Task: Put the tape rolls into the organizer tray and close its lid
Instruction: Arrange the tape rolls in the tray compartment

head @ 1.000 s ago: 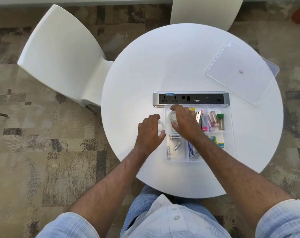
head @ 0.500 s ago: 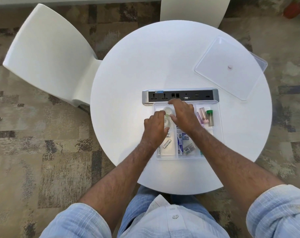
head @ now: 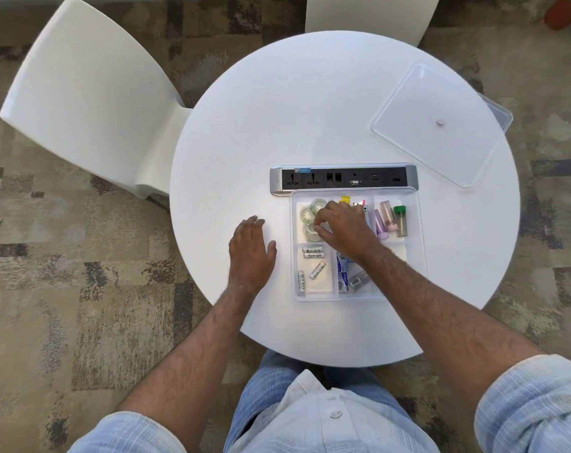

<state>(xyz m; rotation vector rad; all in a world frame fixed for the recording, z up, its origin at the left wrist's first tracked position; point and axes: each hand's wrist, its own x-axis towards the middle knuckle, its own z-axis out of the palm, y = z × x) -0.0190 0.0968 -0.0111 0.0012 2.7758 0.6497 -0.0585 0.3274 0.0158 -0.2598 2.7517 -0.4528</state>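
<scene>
Clear ring-shaped tape rolls fill the transparent plastic organizer tray.

"Heybright" printed in dark letters on a white battery lying in the organizer tray at its 8 o'clock compartment, print on the other batteries and on the packets too small to read

Right hand hides part of tape rolls; grip unclear; far chair cut off
</scene>
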